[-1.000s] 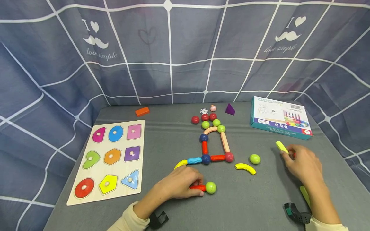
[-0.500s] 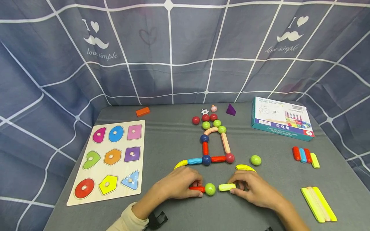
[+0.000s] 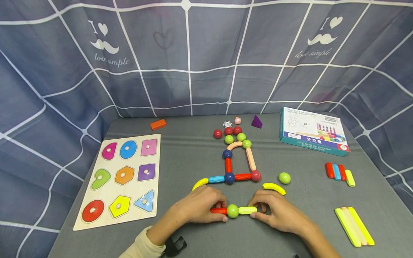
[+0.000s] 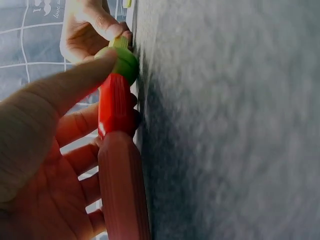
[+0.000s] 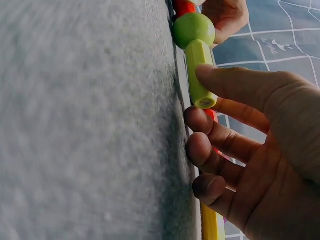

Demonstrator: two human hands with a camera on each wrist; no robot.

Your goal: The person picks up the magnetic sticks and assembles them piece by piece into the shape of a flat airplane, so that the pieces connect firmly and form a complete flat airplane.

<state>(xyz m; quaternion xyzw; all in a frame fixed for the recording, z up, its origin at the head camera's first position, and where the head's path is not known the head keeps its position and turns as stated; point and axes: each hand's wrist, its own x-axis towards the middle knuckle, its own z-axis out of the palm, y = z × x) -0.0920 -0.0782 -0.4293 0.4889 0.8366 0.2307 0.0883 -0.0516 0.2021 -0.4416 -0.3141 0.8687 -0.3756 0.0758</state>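
Observation:
In the head view my left hand (image 3: 204, 205) pinches a short red rod (image 3: 219, 210), whose right end meets a green ball (image 3: 232, 211). A salmon-coloured rod (image 4: 122, 185) continues from the red one in the left wrist view; the hand hides it from the head. At the ball's other side, a short yellow-green rod (image 3: 247, 210) touches it in line. My right hand (image 3: 279, 211) pinches that rod's free end between thumb and finger. Behind the hands lie joined rods and balls, including a blue ball (image 3: 229, 178) and a blue rod (image 3: 216, 179).
A yellow curved rod (image 3: 274, 188) and a loose green ball (image 3: 284, 178) lie behind my right hand. Short rods (image 3: 337, 172) and long rods (image 3: 354, 226) lie at right, near a box (image 3: 314, 130). A shape puzzle board (image 3: 119, 179) lies at left.
My right hand came from the right side with the yellow-green rod and brought it against the green ball. The left hand stays in place with the red rod.

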